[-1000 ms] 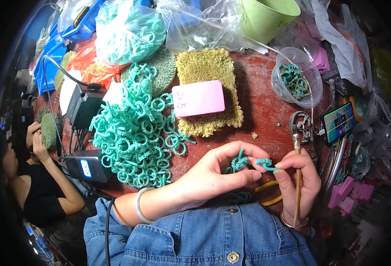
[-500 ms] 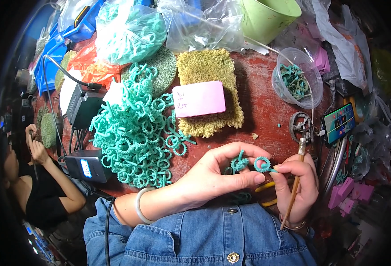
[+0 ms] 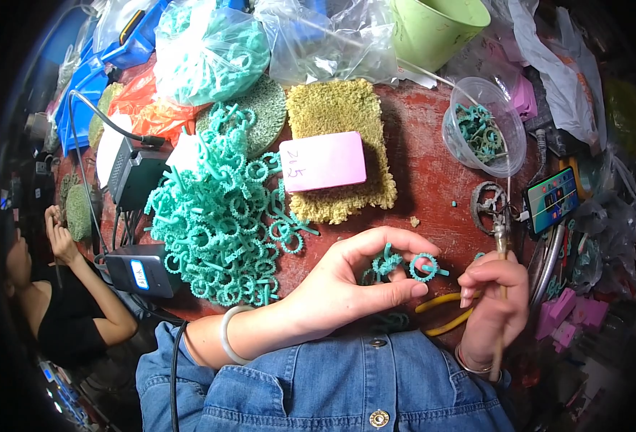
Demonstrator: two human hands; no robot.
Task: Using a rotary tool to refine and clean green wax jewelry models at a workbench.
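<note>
Teal ring sits between part-closed thumb and forefinger of your left hand, teal pieces behind. Your right hand curls its fingers around a slim rod, apart from the ring. You're likely working this ring; next calls for steady left support.

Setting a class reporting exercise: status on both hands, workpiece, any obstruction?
Left hand pinching teal bristly ring. Right hand apart from ring, holding slim wooden-handled tool. Possible snag: yellow handles beside right hand.
</note>
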